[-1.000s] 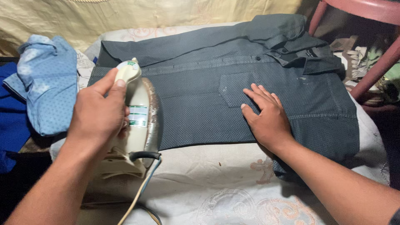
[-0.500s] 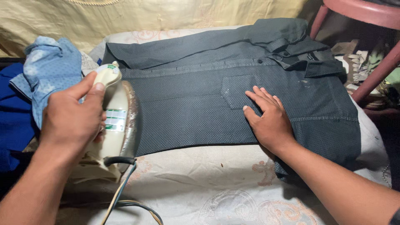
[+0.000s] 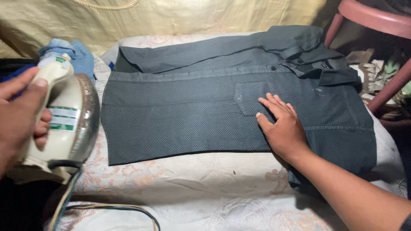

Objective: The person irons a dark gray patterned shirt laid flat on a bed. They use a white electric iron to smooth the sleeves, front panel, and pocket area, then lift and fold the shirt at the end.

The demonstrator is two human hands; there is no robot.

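The dark grey-green short-sleeved shirt of dotted woven cloth lies flat and buttoned across the middle of the table, collar to the right, hem to the left, with its chest pocket just under the fingertips of the right hand. That hand is spread open, palm down, holding nothing and pressing the cloth near the pocket. The left hand is closed around the handle of the cream-bodied electric iron with a shiny metal soleplate, which stands tipped up off the left edge of the shirt, apart from it, soleplate facing the hem.

To do this pass well, I would judge that the flat hand should keep the panel taut while staying clear of the iron's path, and the soleplate should come down level on the hem edge and travel along the weave rather than across the placket, so no crease is pushed in. The cord trails in front and wants watching.

The shirt looks thin and slightly textured, with stitched seams and small buttons. Under it is a white padded cover with a faint orange floral print, soft and a little rumpled. A crumpled light blue cloth sits beyond the iron; a red plastic chair leg stands at the right.
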